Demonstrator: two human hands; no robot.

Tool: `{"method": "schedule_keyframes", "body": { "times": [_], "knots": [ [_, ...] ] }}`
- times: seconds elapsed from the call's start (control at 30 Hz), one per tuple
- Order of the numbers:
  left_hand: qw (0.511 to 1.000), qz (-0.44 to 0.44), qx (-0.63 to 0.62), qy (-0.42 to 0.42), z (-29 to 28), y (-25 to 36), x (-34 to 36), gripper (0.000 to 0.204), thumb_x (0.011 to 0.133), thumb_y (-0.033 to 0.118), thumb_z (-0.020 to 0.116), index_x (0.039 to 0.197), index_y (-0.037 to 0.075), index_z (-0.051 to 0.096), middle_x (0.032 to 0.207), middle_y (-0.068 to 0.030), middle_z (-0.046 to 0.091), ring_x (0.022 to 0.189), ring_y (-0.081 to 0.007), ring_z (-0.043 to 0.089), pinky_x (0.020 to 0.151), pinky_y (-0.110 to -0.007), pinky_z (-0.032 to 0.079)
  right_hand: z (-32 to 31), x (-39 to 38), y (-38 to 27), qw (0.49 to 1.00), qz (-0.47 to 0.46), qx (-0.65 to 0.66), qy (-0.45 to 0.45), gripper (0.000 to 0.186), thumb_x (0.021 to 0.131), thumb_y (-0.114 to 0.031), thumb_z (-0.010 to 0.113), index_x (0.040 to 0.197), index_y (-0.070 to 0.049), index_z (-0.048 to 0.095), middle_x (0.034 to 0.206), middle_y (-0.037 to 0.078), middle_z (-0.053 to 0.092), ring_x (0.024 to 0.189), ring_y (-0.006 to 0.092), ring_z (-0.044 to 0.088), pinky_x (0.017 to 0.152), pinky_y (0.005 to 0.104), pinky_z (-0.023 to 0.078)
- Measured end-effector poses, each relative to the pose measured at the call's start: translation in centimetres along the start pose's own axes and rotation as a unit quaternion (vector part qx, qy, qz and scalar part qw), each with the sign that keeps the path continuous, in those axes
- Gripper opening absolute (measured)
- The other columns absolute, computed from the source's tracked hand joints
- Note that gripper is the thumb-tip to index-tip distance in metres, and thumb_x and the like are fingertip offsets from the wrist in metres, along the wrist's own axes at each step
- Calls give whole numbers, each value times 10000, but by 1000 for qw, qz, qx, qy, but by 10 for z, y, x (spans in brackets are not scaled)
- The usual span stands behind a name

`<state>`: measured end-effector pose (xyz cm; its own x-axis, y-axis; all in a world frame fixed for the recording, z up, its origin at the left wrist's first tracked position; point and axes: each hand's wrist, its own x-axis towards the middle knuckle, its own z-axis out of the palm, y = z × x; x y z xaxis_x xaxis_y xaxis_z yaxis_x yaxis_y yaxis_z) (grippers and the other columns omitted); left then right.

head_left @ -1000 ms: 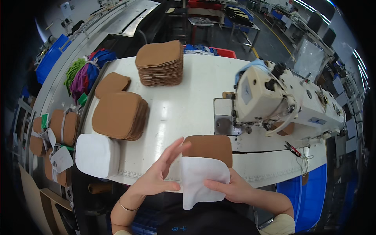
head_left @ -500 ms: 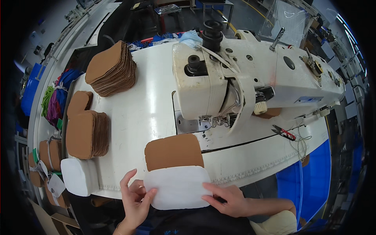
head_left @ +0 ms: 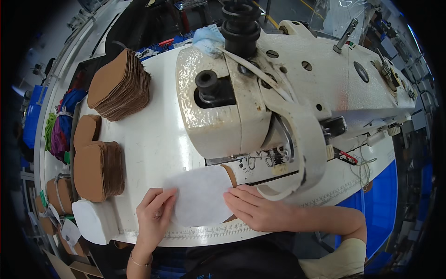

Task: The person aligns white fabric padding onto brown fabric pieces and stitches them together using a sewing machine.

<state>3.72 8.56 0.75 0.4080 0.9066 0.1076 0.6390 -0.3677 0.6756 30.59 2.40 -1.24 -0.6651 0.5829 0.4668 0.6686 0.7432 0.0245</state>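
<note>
A white rounded-square sheet (head_left: 199, 197) lies over a brown piece (head_left: 228, 171), which shows only along the sheet's right side, just in front of the cream sewing machine (head_left: 218, 130). My left hand (head_left: 153, 214) grips the sheet's left edge with thumb and fingers closed. My right hand (head_left: 253, 211) holds the sheet's right edge with fingertips together, below the machine's curved guard (head_left: 306, 162). The needle area is mostly hidden behind the machine head.
Brown piece stacks (head_left: 111, 83) (head_left: 90, 172) and a white stack (head_left: 93, 221) stand at the left, beside tied brown bundles (head_left: 59, 195) and coloured fabric (head_left: 60, 135). Red-handled snips (head_left: 346, 157) with thread lie right. A blue bin (head_left: 374, 204) sits below the right edge.
The white sheet has moved forward toward the machine and now covers most of the brown piece. Both hands travelled with it, and my view has shifted closer to the machine head.
</note>
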Motion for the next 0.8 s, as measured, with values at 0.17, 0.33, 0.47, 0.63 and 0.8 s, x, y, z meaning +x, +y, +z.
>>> {"method": "schedule_keyframes", "body": {
  "times": [0.17,0.33,0.47,0.63,0.8],
  "knots": [
    [999,29,26,10,-1,-3,-6,180,815,-67,680,986,-15,706,844,-85,592,671,-144,561,599,-240,450,0,-8,-19,999,33,-5,-36,280,797,-129,602,989,69,652,1071,140,647,1067,272,608,951,386,475],
    [996,-33,-65,51,0,-4,-7,203,801,-84,677,990,-17,706,866,-92,600,693,-144,565,617,-237,458,-8,-14,-17,999,-47,9,1,283,771,-123,600,981,54,669,1069,134,647,1059,269,607,920,367,464],
    [999,-19,-28,30,1,-3,-5,212,800,-87,674,997,-15,709,876,-91,601,708,-144,570,633,-233,466,-9,-16,-14,999,-39,-4,-9,280,761,-120,599,960,63,671,1061,132,646,1048,268,606,897,349,462],
    [999,-32,-37,24,5,-4,-4,218,808,-78,678,1012,-11,715,885,-83,604,719,-143,571,636,-227,466,-5,-19,-18,999,-27,-7,-20,313,745,-144,589,963,64,672,1047,140,647,1035,279,608,916,363,470],
    [999,-37,-32,22,5,-6,-4,211,804,-65,694,1006,-12,718,893,-84,613,730,-144,582,641,-230,476,-6,-22,-18,999,-35,-13,-29,324,739,-156,579,956,67,671,1042,148,646,1024,287,610,923,372,473]
  ]
}}
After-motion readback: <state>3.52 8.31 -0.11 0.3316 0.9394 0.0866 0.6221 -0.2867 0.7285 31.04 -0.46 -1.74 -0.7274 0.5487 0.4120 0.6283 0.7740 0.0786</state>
